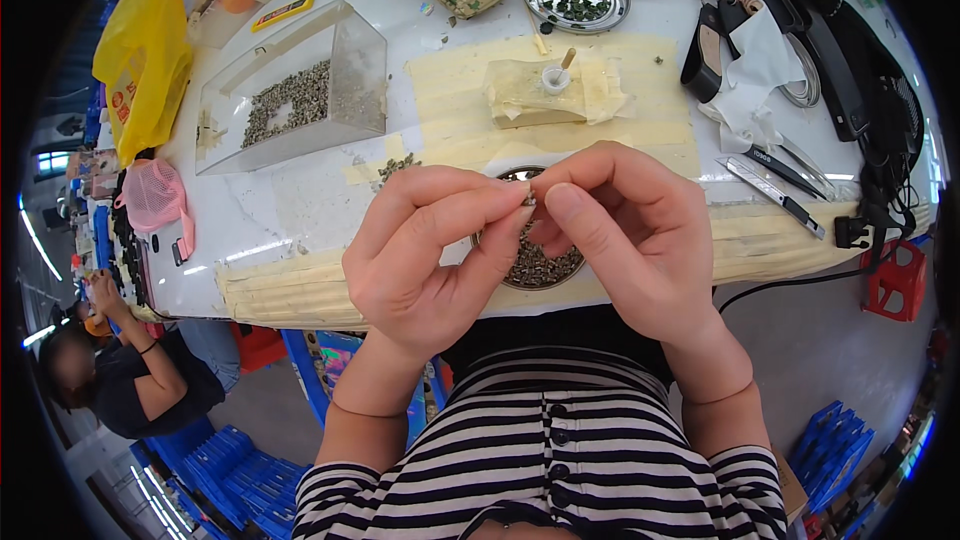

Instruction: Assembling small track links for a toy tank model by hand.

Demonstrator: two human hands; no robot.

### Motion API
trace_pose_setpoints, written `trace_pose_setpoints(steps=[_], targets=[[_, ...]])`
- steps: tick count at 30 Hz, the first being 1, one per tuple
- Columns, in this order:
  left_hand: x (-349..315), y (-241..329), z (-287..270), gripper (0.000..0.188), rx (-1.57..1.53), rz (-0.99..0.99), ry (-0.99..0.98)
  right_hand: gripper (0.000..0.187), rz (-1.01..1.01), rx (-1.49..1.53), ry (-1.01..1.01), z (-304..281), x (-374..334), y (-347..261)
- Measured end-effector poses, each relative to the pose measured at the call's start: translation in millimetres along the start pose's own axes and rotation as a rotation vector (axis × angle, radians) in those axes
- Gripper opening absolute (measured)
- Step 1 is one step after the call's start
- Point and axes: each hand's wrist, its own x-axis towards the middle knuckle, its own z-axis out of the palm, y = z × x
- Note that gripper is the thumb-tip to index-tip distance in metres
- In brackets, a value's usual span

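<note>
Above the round dish (522,173), the left hand (430,250) pinches a small metal piece (529,198) between thumb and first finger; the right hand (640,240) has its fingertips close to it, but I cannot tell if they also grip it. The piece is so tiny that, in my judgement, a small slip of the fingertips could drop it among the metal bits (548,268) in the dish (there it would be hard to find again). A wrist moving far to the left of the dish could scatter the loose pile (398,166) on the table. Beyond the dish, a careless reach could knock the small cup (556,79) with its stick (569,58).
</note>
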Motion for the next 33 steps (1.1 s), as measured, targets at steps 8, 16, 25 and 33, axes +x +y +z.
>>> trace_pose_setpoints(steps=[8, 16, 25, 33], targets=[[-1, 7, 4, 0.027, 0.154, 0.009, 0.005, 0.016, -0.537, -0.496, 0.054, -5, 6, 11], [-1, 0, 7, 0.023, 0.104, -0.121, 0.026, 0.038, -0.942, -1.003, 0.065, -7, 7, 17], [-2, -1, 8, 0.02, 0.055, -0.147, 0.034, 0.037, -0.963, -1.026, 0.102, -6, 8, 23], [-1, -1, 6, 0.021, 0.038, -0.102, 0.028, 0.023, -0.733, -0.825, 0.114, -3, 6, 16]])
